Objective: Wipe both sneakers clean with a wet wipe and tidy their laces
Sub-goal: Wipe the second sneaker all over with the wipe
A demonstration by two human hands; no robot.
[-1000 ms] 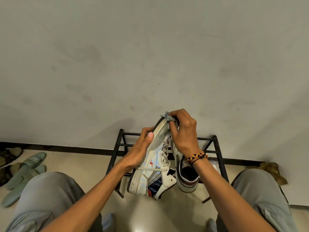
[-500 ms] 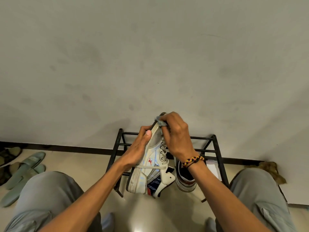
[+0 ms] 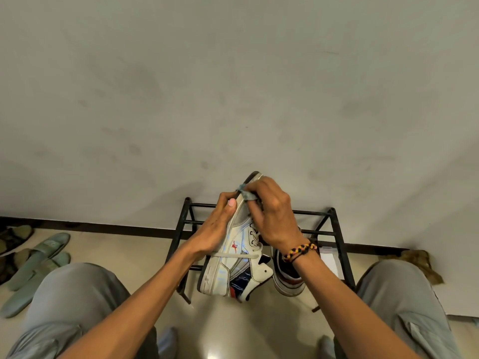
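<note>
the person holds one white sneaker [image 3: 234, 257] up in front of the black shoe rack [image 3: 337, 237], toe raised toward the far wall and heel hanging near, so its long axis runs near to far and leans a little right at the top; the left hand [image 3: 216, 234] clamps the sole side from the left, thumb laid along the edge near the toe; the right hand [image 3: 272, 216] is curled on a crumpled grey wet wipe [image 3: 246, 194], pinching it against the toe cap from the right; the wipe thus sits at the far, upper end of the shoe, and the unwiped length of the upper lies below and nearer than the right hand, so a next stroke would likely need to travel down the long axis toward the heel; the right hand is the nearer one to the toe, the left merely steadies.

one loose lace [image 3: 234, 255] crosses the side of the held shoe, not yet tidied; a second sneaker [image 3: 287, 278] rests on the rack just right of the first, partly hidden by the right wrist, which wears a braided bracelet [image 3: 299, 251].

counted: two sneakers, one wipe, two hands, one rack; two green slippers [image 3: 39, 260] lie on the floor at far left.
</note>
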